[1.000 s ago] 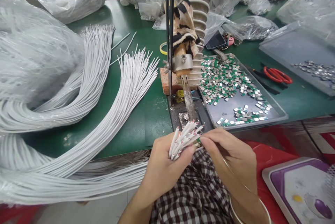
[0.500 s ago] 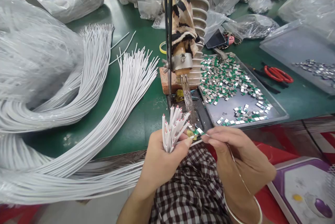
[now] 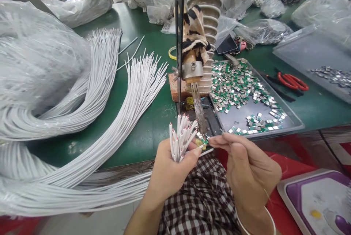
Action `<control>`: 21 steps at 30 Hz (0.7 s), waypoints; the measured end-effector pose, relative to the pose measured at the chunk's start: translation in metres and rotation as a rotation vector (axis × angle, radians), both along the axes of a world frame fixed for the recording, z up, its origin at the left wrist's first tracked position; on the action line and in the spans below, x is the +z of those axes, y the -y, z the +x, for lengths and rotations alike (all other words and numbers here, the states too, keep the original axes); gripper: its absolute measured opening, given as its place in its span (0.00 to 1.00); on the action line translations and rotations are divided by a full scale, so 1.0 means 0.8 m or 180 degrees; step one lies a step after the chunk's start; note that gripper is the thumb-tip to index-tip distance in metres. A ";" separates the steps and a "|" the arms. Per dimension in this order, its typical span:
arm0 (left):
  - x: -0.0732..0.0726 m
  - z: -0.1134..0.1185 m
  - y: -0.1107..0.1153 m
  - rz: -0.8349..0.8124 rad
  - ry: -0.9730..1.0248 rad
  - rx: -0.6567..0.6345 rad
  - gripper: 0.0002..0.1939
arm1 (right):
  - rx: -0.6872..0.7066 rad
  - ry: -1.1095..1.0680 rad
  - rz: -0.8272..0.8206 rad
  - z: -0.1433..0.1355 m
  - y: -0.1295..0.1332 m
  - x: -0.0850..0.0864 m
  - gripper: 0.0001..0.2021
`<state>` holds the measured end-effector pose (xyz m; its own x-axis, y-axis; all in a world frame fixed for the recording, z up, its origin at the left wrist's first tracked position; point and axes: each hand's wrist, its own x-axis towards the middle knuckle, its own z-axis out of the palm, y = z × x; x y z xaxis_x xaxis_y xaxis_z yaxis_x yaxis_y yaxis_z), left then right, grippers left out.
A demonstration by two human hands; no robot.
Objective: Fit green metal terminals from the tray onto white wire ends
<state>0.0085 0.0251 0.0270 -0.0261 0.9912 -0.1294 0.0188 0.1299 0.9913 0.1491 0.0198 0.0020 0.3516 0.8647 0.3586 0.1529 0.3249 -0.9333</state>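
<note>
My left hand [image 3: 174, 169] is closed around a bundle of white wires [image 3: 181, 138] with red tips, its thumb and finger pinching near a small green board. My right hand [image 3: 246, 165] is closed in a pinch at the right of the soldering iron tip [image 3: 199, 114]; a thin strand shows by its fingers, and a small green board [image 3: 204, 140] lies between the two hands. The iron, clamped on a black metal bar [image 3: 179, 37] and wrapped in cloth [image 3: 195, 33], points down just above the boards.
A tray of small green boards [image 3: 255, 99] stands right of the iron. Red-handled pliers [image 3: 293, 81], a phone [image 3: 227, 44] and a clear bin [image 3: 304, 50] lie beyond. Long white wire bundles [image 3: 117, 129] cover the left. A ribbed hose [image 3: 206, 0] rises behind the iron.
My right hand has shifted slightly, its fingers now closer to the iron tip. The strand that hung below it now shows less. The view has shifted slightly.
</note>
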 end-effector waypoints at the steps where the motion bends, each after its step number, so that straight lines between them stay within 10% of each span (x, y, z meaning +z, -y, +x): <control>1: 0.000 0.000 0.000 0.0006 -0.0006 0.0012 0.07 | -0.0070 0.0061 -0.0004 0.000 0.001 0.000 0.09; 21: 0.011 -0.001 0.001 0.0214 0.0120 0.0070 0.08 | 0.0454 0.0900 0.0656 0.005 -0.003 0.014 0.14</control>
<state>0.0079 0.0246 0.0357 -0.0444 0.9970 -0.0638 -0.0208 0.0630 0.9978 0.1534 0.0222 0.0131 0.0951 0.7974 0.5959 0.3347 0.5381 -0.7736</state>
